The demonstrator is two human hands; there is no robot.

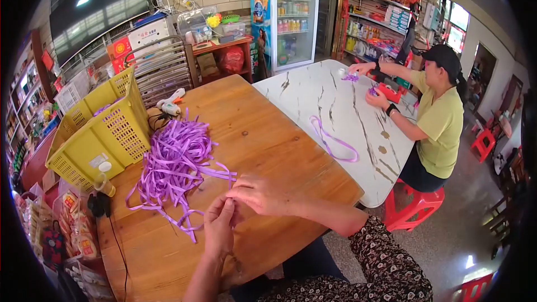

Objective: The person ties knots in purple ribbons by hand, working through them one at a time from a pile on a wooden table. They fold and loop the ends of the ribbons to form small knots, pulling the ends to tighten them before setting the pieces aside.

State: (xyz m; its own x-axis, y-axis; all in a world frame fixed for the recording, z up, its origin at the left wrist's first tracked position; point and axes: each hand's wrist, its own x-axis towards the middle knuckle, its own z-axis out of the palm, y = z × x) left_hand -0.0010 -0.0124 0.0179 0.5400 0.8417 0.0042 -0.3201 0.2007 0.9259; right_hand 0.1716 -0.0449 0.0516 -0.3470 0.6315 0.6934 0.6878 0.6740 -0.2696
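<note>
Over the wooden table point(268, 151), my left hand point(219, 225) and my right hand point(260, 194) meet with their fingertips pinched together. A purple ribbon point(219, 173) runs from the heap into the pinch, and its end is hidden by my fingers. The tangled heap of purple ribbons point(176, 154) lies just beyond my hands, to the left. Some loops trail toward my left hand. Behind the heap rests a white tool with an orange part point(170, 103), shaped like a glue gun.
A yellow plastic crate point(120, 131) stands on the left. Beside it are a clear cup point(104, 184) and a black cable point(118, 243). At the adjoining white table point(291, 100), a co-worker point(444, 117) handles purple ribbon; a loose purple loop point(335, 154) lies there. A red stool point(414, 204) supports them.
</note>
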